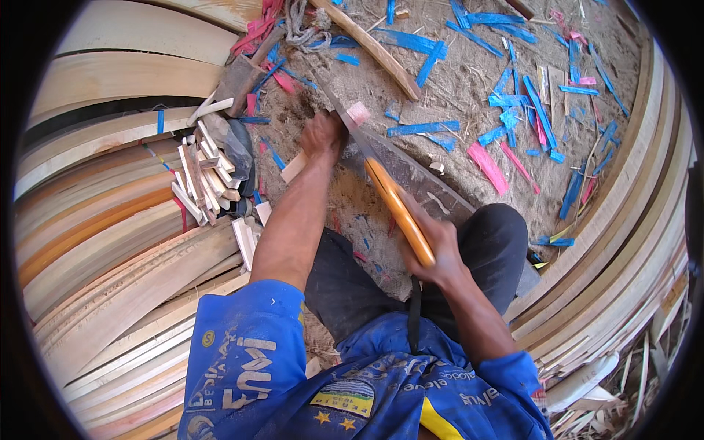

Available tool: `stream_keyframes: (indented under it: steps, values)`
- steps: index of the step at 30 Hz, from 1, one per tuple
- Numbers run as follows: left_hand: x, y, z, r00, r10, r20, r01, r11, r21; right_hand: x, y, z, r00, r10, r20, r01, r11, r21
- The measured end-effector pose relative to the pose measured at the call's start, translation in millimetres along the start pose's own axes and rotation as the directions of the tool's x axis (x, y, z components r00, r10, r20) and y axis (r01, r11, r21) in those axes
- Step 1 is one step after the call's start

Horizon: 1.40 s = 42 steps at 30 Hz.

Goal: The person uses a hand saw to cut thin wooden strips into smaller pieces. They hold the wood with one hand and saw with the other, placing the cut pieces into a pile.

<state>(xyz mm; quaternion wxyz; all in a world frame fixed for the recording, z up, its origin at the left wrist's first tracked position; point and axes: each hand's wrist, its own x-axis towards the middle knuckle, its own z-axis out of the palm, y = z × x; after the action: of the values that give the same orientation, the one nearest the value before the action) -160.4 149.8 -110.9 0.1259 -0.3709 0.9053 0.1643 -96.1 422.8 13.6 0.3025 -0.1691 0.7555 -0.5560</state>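
Note:
My right hand [434,246] is wrapped round the long, orange-brown wooden handle of a machete [396,209]. Its narrow blade slants away to the upper left. Close beside the blade, my left hand [323,137] is closed on a short wood strip [294,167]. One pale end of the strip sticks out below the fist. A pink-coloured end shows on the other side, right at the blade; whether the edge touches it I cannot tell. Under the blade and between my knees lies a dark, worn wooden block [433,185]. My left fingers are partly hidden.
Long boards [117,293] are stacked at the left, with a pile of short wood pieces [209,176] on them. More curved-looking boards [631,191] line the right. Blue and pink scraps [539,110] litter the sandy ground. A long stick [374,51] and a rope [304,29] lie ahead.

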Motion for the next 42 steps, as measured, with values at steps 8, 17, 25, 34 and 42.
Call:
stream_keyframes:
  steps: [8, 17, 25, 34, 42]
  values:
    - [3.3, 3.4, 6.2, 0.99, -0.139, -0.015, 0.139, 0.99, -0.022, -150.4, -61.7, -63.0, 1.0, -0.023, -0.009, 0.021, 0.976, -0.215]
    - [-1.5, -1.9, 3.3, 0.99, -0.144, 0.001, 0.144, 0.989, -0.035, 22.6, -18.9, 14.3, 1.0, -0.021, -0.005, 0.021, 0.995, -0.096]
    - [-3.1, 2.0, 4.8, 0.998, -0.062, -0.027, 0.062, 0.998, -0.004, -119.1, -35.1, -42.5, 0.994, -0.098, -0.049, 0.086, 0.975, -0.205]
    - [-2.1, 4.0, 8.4, 0.984, -0.178, 0.016, 0.178, 0.984, -0.004, -98.9, -50.9, -40.9, 0.999, 0.046, 0.001, -0.045, 0.992, -0.122]
    - [-5.6, 5.5, 0.5, 0.997, -0.048, -0.057, 0.046, 0.998, -0.035, 29.6, -7.0, 7.8, 0.997, -0.067, -0.049, 0.064, 0.997, -0.047]
